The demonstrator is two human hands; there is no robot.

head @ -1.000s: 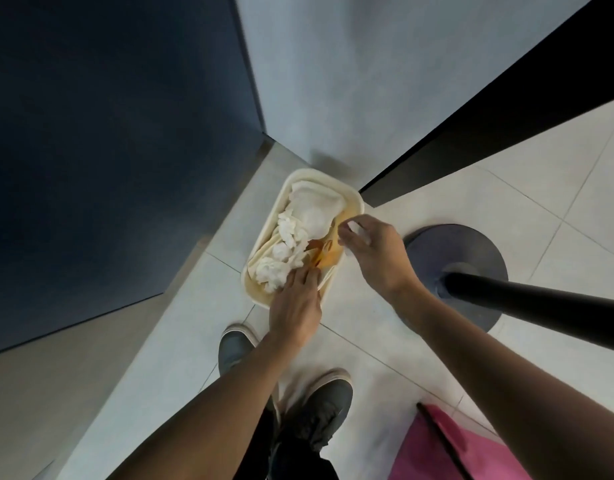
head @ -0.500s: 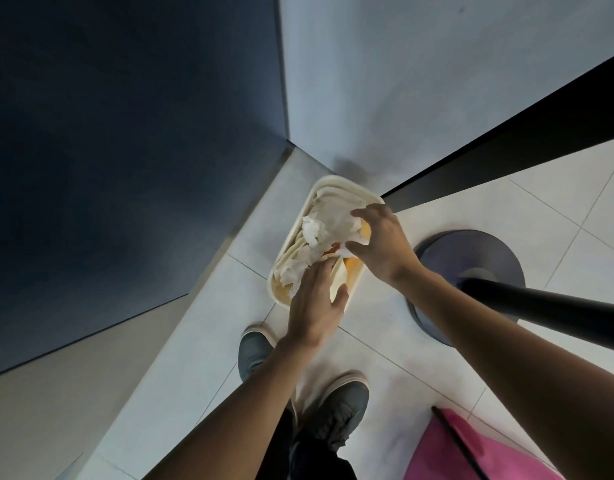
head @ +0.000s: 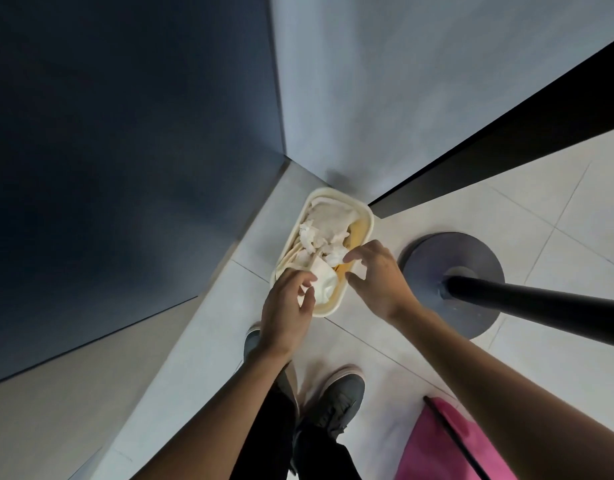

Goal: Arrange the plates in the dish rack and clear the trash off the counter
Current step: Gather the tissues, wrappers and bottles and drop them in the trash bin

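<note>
Item: cream bin point(head: 362, 216), crumpled tissue point(head: 321, 237). Your left hand point(head: 286, 313) and right hand point(head: 378, 275) hover spread, holding nothing; press paper below rim.

A round grey metal stand base point(head: 450, 261) sits on the pale tiled floor point(head: 558, 209), with a black pole point(head: 540, 304) rising from its centre. A pink fabric item point(head: 447, 445) (edged with a dark strap) lies near two grey sneakers point(head: 336, 400).

Soft, dim daylight leaves the left wall point(head: 108, 150) in deep shadow while the floor tiles point(head: 558, 209) glow pale, straight edges bow near the corners, and everything looks slightly soft.
</note>
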